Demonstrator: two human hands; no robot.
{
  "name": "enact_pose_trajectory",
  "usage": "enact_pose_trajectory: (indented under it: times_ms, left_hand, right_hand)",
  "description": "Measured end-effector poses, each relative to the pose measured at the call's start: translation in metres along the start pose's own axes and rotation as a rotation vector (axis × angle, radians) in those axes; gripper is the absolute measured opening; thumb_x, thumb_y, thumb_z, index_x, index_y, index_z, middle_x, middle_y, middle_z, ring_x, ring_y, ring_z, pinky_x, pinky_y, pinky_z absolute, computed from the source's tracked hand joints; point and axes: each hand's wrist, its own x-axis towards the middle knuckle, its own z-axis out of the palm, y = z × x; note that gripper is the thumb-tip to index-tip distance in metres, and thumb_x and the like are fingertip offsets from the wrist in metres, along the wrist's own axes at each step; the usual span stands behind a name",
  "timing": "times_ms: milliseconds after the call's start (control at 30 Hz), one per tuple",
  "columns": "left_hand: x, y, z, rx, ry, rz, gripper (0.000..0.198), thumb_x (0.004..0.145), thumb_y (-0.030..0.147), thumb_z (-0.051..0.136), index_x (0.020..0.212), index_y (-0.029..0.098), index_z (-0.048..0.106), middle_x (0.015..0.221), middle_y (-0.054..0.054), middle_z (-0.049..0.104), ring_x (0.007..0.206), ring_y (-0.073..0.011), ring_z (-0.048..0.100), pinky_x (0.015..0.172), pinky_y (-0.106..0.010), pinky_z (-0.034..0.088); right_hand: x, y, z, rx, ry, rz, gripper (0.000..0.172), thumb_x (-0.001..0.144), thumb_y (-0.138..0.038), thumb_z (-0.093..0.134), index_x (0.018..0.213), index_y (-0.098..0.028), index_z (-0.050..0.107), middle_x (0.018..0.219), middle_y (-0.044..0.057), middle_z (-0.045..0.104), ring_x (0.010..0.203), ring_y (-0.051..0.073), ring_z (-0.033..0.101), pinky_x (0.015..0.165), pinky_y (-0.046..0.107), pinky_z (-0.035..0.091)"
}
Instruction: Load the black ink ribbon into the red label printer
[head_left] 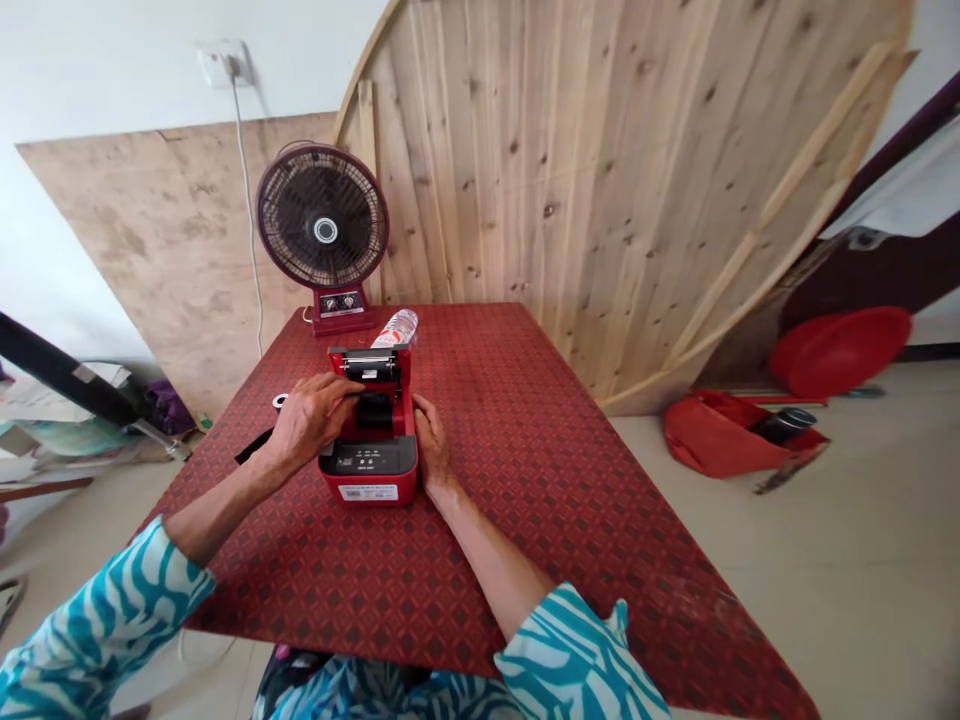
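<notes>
A small red and black label printer (373,455) stands on the red patterned table (525,480), its lid up and the black roller bay showing. My left hand (309,418) is curled over the printer's left side, fingertips reaching into the open bay; what they touch is hidden. My right hand (430,443) lies flat against the printer's right side, fingers extended along it. A clear plastic bottle (395,327) lies just behind the raised lid.
A red table fan (324,228) stands at the table's far left, its cord running up to a wall socket (223,62). A small roll (280,402) and a black strip (253,446) lie left of the printer. Wooden boards lean behind. Red bag and basin sit on the floor right.
</notes>
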Motion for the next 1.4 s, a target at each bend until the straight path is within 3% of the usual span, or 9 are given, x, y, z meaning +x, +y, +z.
enact_pose_trajectory:
  times_ms: [133,267,400,500,800,1000,1133,1267,1400]
  left_hand:
    - [-0.009,0.014,-0.013,-0.073,0.069,0.106,0.017,0.089,0.028,0.052,0.096,0.022,0.066,0.097,-0.007,0.068,0.095,-0.0221,0.061,0.086,-0.035,0.044]
    - [-0.005,0.026,-0.009,-0.123,-0.214,0.193,0.024,0.091,0.025,0.045,0.097,0.022,0.068,0.097,-0.008,0.069,0.092,-0.0204,0.063,0.086,-0.032,0.045]
    - [0.023,0.019,0.006,0.014,-0.502,0.023,0.028,0.086,0.015,0.047,0.098,0.023,0.070,0.096,-0.009,0.070,0.087,-0.0250,0.066,0.078,-0.035,0.048]
    - [0.043,0.014,0.018,0.127,-0.599,-0.038,0.024,0.077,0.013,0.056,0.090,0.025,0.072,0.088,-0.009,0.071,0.084,-0.0278,0.067,0.077,-0.036,0.048]
    - [0.055,0.022,0.033,0.288,-0.619,-0.007,0.019,0.070,0.011,0.063,0.087,0.018,0.070,0.093,-0.015,0.069,0.087,-0.0318,0.067,0.076,-0.040,0.049]
    - [0.051,0.023,0.022,0.299,-0.617,0.017,0.024,0.072,0.016,0.065,0.095,0.022,0.068,0.099,-0.012,0.068,0.089,-0.0296,0.066,0.075,-0.036,0.049]
    - [0.042,0.025,0.008,0.268,-0.544,0.027,0.024,0.078,0.023,0.061,0.101,0.024,0.066,0.103,-0.009,0.068,0.088,-0.0257,0.065,0.073,-0.032,0.048]
    - [0.034,0.024,-0.015,0.049,-0.450,-0.046,0.025,0.074,0.029,0.064,0.098,0.025,0.068,0.087,-0.003,0.069,0.076,-0.0208,0.063,0.066,-0.027,0.045]
    - [0.027,0.007,-0.035,-0.539,-0.449,-0.271,0.035,0.076,0.032,0.062,0.110,0.022,0.064,0.063,0.003,0.061,0.055,-0.0139,0.056,0.053,-0.023,0.040]
  right_hand:
    - [0.000,0.001,0.000,-0.003,0.000,-0.026,0.036,0.084,-0.038,0.045,0.111,-0.022,0.063,0.118,0.006,0.065,0.114,0.021,0.055,0.102,0.039,0.038]
    - [0.001,0.002,0.001,0.007,0.018,-0.047,0.035,0.084,-0.036,0.045,0.111,-0.023,0.063,0.117,0.004,0.065,0.113,0.020,0.056,0.102,0.038,0.039]
    - [0.001,0.001,0.001,0.008,0.022,-0.042,0.034,0.084,-0.036,0.046,0.110,-0.023,0.063,0.116,0.004,0.065,0.112,0.020,0.056,0.102,0.038,0.039]
    - [0.001,-0.001,0.001,0.008,0.003,-0.031,0.033,0.085,-0.036,0.046,0.110,-0.024,0.063,0.116,0.004,0.066,0.112,0.020,0.056,0.101,0.037,0.040]
    - [0.002,-0.003,0.002,0.016,-0.001,-0.052,0.033,0.085,-0.034,0.045,0.111,-0.025,0.064,0.116,0.003,0.066,0.112,0.019,0.056,0.102,0.036,0.040]
    - [0.001,-0.003,0.002,0.030,0.001,-0.038,0.034,0.084,-0.035,0.046,0.112,-0.025,0.063,0.117,0.003,0.065,0.113,0.019,0.056,0.103,0.036,0.039]
    - [0.001,-0.003,0.001,0.024,-0.005,-0.047,0.034,0.085,-0.035,0.046,0.112,-0.025,0.063,0.117,0.002,0.066,0.113,0.019,0.056,0.103,0.036,0.038]
    - [0.002,-0.001,0.001,0.025,-0.006,-0.044,0.034,0.085,-0.037,0.047,0.111,-0.026,0.064,0.116,0.002,0.066,0.112,0.019,0.056,0.102,0.037,0.039]
    - [0.003,0.001,0.000,0.037,-0.003,-0.032,0.034,0.084,-0.038,0.048,0.110,-0.025,0.064,0.115,0.003,0.067,0.112,0.020,0.057,0.102,0.039,0.039]
